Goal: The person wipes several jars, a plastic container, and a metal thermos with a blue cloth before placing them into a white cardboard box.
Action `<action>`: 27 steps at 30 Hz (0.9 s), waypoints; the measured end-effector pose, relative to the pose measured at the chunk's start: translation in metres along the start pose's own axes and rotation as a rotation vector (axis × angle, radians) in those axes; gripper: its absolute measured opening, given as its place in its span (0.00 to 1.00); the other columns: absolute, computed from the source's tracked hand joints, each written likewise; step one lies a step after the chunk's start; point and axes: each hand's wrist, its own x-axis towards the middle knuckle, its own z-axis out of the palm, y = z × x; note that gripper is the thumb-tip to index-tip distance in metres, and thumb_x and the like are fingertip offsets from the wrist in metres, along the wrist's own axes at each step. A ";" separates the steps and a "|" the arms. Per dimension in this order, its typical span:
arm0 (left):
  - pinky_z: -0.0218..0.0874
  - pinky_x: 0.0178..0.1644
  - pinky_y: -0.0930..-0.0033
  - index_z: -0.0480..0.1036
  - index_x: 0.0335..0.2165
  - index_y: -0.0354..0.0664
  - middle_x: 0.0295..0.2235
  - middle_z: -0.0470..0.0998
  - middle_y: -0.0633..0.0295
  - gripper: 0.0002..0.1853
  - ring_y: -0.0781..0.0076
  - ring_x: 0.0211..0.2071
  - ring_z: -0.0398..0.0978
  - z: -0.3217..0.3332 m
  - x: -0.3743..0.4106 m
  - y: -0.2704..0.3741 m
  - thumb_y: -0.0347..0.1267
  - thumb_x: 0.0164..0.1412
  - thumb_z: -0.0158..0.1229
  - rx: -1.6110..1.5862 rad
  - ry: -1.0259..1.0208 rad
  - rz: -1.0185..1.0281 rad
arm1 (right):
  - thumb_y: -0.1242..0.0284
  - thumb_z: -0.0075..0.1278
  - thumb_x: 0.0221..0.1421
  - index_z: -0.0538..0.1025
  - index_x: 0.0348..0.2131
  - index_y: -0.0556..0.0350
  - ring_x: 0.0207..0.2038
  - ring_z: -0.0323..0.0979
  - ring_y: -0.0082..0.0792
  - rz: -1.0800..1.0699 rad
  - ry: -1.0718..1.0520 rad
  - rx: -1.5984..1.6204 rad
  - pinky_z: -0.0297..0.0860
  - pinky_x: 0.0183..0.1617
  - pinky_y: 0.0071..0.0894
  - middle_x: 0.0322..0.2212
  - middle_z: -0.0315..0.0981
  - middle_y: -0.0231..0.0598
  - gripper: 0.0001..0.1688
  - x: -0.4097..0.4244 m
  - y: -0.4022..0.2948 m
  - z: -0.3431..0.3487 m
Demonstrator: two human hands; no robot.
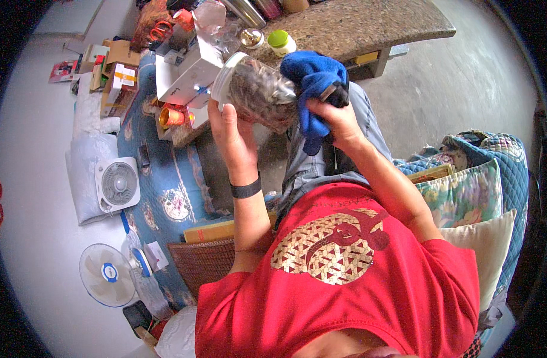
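Note:
A large clear jar (260, 91) with a whitish lid (226, 76) lies tilted in the air above my lap, its lid end towards the left. Dark contents fill part of it, too blurred to name. My left hand (233, 134), with a dark band on the wrist, holds it from below near the lid. In my right hand (338, 118) is a bunched blue cloth (311, 76), pressed at the jar's base end. Something black, which I cannot name, shows beside the cloth at my fingers.
Beyond the jar stands a stone-topped table (358, 31) with a green-lidded container (281, 42), a white box (188, 71) and metal flasks (244, 11). An orange cup (171, 117) is at its left. Fans (120, 183) stand left; cushions (466, 192) lie right.

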 end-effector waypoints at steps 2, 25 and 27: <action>0.53 0.56 0.59 0.55 0.54 0.41 0.53 0.61 0.61 0.34 0.66 0.52 0.61 0.014 -0.002 0.002 0.54 0.60 0.41 -0.210 0.046 -0.078 | 0.74 0.63 0.37 0.75 0.36 0.54 0.35 0.70 0.26 -0.217 -0.077 -0.297 0.67 0.43 0.28 0.29 0.72 0.27 0.22 -0.004 0.002 0.006; 0.66 0.43 0.58 0.66 0.44 0.37 0.37 0.74 0.53 0.45 0.61 0.36 0.73 -0.018 -0.010 -0.015 0.69 0.47 0.42 -1.230 -0.368 -1.070 | 0.69 0.56 0.26 0.73 0.33 0.56 0.55 0.58 0.48 -1.095 -0.859 -1.138 0.50 0.61 0.53 0.45 0.66 0.45 0.25 -0.004 -0.008 0.025; 0.62 0.48 0.57 0.62 0.50 0.40 0.46 0.69 0.54 0.42 0.59 0.43 0.70 -0.013 -0.009 -0.017 0.65 0.52 0.38 -0.943 -0.155 -0.731 | 0.70 0.58 0.24 0.74 0.34 0.55 0.55 0.59 0.48 -0.957 -0.741 -1.080 0.49 0.61 0.55 0.45 0.66 0.45 0.27 0.006 -0.021 0.021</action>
